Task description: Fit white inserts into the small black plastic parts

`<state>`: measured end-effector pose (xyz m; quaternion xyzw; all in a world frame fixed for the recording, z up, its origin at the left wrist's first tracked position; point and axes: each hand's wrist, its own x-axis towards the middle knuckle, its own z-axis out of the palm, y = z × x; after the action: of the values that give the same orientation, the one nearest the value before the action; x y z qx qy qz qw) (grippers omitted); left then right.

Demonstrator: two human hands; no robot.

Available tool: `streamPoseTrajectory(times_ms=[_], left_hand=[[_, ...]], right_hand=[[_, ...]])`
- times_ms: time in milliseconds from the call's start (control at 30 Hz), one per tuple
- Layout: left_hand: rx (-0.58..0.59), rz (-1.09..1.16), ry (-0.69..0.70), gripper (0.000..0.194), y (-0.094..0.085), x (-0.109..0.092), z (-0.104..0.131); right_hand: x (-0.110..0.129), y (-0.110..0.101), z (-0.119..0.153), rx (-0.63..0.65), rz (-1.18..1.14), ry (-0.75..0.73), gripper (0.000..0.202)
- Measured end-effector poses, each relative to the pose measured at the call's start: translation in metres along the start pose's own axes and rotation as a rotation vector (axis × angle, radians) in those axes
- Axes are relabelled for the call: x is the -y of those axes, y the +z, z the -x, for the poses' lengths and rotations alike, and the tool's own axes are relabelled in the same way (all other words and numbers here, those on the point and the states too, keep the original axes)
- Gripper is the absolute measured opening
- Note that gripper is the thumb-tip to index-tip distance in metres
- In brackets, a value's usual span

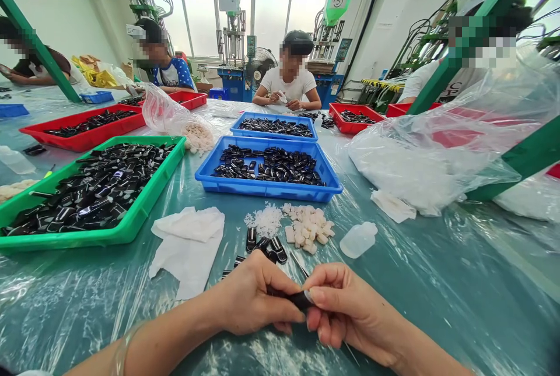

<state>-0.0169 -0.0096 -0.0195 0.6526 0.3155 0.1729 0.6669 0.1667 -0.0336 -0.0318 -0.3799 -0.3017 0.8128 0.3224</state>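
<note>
My left hand (258, 294) is closed round a small black glossy part (301, 300), near the front of the table. The fingertips of my right hand (341, 306) pinch at the right end of the same part, where something small and pale shows. A thin metal tool (300, 264) runs beside my right hand, its middle hidden by the fingers. Just beyond my hands lie several black parts (263, 245), a pile of clear small pieces (265, 220) and a pile of cream-coloured blocks (308, 227).
A white cloth (188, 248) lies left, a translucent bottle (359, 240) right. Beyond stand a green tray (168, 181), a blue tray (266, 189) and a red tray (83, 141), all holding black parts. Plastic bags (424, 160) lie right by a green post. Several people sit around.
</note>
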Motion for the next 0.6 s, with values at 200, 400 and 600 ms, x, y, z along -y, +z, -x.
streamPoseTrajectory(times_ms=[200,400,600], left_hand=[[0.03,0.032,0.019,0.016,0.0,-0.004,0.0],[0.033,0.036,-0.019,0.017,-0.002,0.0,0.0],[-0.059,0.14,-0.086,0.012,-0.005,-0.001,-0.003]], right_hand=[[0.005,0.002,0.005,0.024,0.029,0.0,0.029],[0.003,0.006,0.002,-0.034,0.064,0.001,0.028],[0.007,0.013,0.002,-0.148,0.173,-0.093,0.028]])
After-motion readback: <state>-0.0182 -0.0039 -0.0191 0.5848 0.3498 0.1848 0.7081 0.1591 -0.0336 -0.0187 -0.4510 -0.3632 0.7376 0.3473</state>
